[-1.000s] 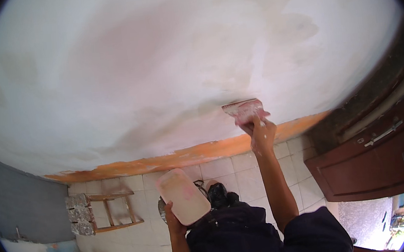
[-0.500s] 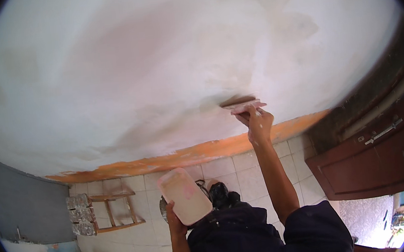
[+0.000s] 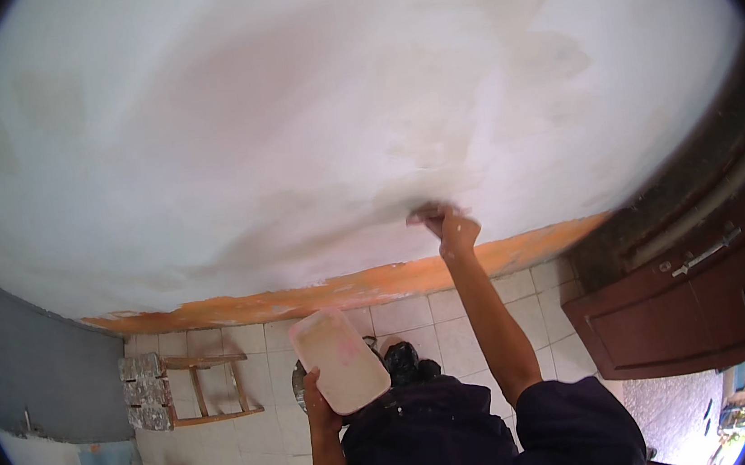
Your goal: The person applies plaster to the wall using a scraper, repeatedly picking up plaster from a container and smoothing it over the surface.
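My right hand [image 3: 458,234] is closed on a flat putty scraper [image 3: 430,214], smeared by motion, and holds it against the low part of a whitish wall [image 3: 243,119]. Patches of damp-looking and pinkish filler mark that wall. At waist height my left hand [image 3: 318,409] grips the left side of a shallow plastic tub [image 3: 370,400], pale with pink smears. The tub is tilted toward me, and how much filler it holds I cannot tell.
A bare orange strip [image 3: 351,287] runs along the wall's foot above the tiled floor [image 3: 278,460]. To the left stands a paint-splashed wooden stool [image 3: 146,392] beside a grey panel [image 3: 41,358]. A brown door [image 3: 663,315] is at right. Part of a round bucket [image 3: 299,387] shows behind the tub.
My right hand has moved a little left and down along the wall with the scraper, whose blade has turned. The tub in my left hand has stayed almost in place.
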`<action>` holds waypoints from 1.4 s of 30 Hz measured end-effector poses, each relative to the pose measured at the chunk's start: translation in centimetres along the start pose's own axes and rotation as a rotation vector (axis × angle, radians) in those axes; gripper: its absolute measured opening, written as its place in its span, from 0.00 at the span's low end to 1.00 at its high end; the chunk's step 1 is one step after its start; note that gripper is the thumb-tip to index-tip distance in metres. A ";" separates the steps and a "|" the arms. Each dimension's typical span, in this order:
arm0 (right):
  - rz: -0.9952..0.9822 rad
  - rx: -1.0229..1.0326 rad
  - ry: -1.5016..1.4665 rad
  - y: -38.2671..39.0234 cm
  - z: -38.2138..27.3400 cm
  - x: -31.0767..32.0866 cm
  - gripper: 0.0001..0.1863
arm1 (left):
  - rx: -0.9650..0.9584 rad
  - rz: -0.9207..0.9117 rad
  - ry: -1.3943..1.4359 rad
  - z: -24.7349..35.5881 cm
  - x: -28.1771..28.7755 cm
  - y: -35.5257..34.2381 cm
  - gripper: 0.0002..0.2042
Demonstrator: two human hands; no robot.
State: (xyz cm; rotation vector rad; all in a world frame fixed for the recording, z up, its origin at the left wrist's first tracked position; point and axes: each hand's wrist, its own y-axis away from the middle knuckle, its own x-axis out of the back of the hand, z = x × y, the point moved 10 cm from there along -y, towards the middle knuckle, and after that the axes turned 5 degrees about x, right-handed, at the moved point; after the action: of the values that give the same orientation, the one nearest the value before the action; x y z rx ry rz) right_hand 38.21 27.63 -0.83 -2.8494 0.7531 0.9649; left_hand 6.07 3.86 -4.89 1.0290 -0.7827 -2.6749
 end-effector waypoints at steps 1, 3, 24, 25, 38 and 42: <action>0.066 -0.031 0.069 1.8 -3.7 -2.2 0.08 | -0.003 -0.002 0.006 0.0 0.2 0.1 0.29; -0.059 0.100 -0.001 4.6 -8.3 -4.6 0.11 | 0.001 -0.026 0.016 0.0 -0.1 -0.3 0.29; -0.057 0.217 0.193 4.7 -13.1 -2.6 0.11 | 0.017 -0.005 -0.028 0.1 -0.2 0.4 0.28; -0.053 0.246 0.204 5.9 -13.9 -2.1 0.11 | 0.036 -0.013 -0.016 -0.3 0.0 0.2 0.28; 0.142 -0.041 0.167 4.3 5.0 12.8 0.07 | 0.078 -0.114 0.005 -0.9 -3.1 -0.2 0.28; 0.155 0.092 0.240 -1.4 1.5 6.3 0.08 | 0.091 -0.118 0.021 -1.1 -2.8 0.0 0.28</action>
State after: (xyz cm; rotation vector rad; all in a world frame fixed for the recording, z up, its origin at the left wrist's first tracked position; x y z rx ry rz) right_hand 42.35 26.45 -5.84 -2.8925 1.0227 0.5875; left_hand 8.91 4.34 -3.91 1.1573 -0.8724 -2.7437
